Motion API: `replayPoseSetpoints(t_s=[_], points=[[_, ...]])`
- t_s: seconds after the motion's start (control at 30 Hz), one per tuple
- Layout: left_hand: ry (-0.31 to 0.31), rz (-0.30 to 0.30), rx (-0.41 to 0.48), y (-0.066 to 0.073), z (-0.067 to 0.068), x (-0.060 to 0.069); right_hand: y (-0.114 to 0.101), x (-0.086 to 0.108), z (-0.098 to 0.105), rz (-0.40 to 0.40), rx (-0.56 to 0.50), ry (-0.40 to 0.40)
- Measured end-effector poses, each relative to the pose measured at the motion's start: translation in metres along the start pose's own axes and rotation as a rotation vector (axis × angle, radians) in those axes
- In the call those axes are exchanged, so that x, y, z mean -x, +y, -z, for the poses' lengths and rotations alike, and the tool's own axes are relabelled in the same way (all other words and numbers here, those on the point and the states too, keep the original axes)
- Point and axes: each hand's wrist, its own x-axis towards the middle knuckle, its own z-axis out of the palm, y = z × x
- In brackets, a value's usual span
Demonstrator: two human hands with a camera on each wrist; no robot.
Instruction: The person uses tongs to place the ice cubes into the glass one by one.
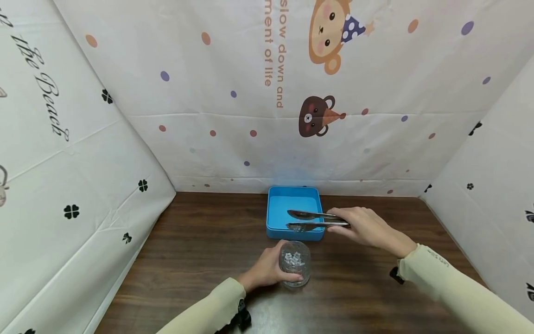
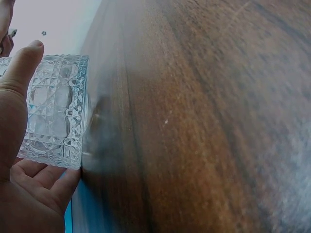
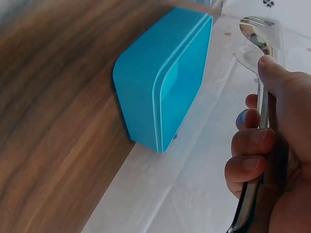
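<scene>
My left hand (image 1: 267, 268) grips a clear cut-glass tumbler (image 1: 301, 271) on the table, its thumb and fingers around the sides. Several small clear-white pieces (image 1: 294, 259) lie inside it. In the left wrist view the patterned wall of the tumbler (image 2: 53, 111) shows between thumb and fingers. My right hand (image 1: 363, 225) holds metal serving tongs (image 1: 321, 224) over the blue tray's near right part. Toward the right wrist camera, the tongs show a fork-shaped end (image 3: 250, 31) and a rounded spoon-like end. Something transparent appears at these tips, too faint to identify.
Just behind the tumbler stands a shallow blue square tray (image 1: 277, 233), close to the back wall. The dark wood table (image 1: 208, 246) is bordered by printed white cloth walls (image 1: 233, 148) at the back and both sides.
</scene>
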Motion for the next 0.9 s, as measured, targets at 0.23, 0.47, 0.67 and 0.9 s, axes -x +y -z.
replayPoseSetpoints(t_s=[0.23,0.47,0.67,0.9], points=[[0.002,0.001,-0.003,0.000,0.000,0.001,0.017,-0.013,0.002,-0.061,0.009,-0.052],[0.013,-0.017,-0.013,-0.001,-0.001,0.000,0.036,-0.028,0.000,-0.098,-0.021,-0.076],[0.014,-0.025,-0.016,-0.001,-0.001,0.000,0.051,-0.040,-0.002,-0.108,0.005,-0.076],[0.006,-0.019,-0.012,0.000,0.000,0.000,0.063,-0.048,-0.002,-0.135,0.008,-0.100]])
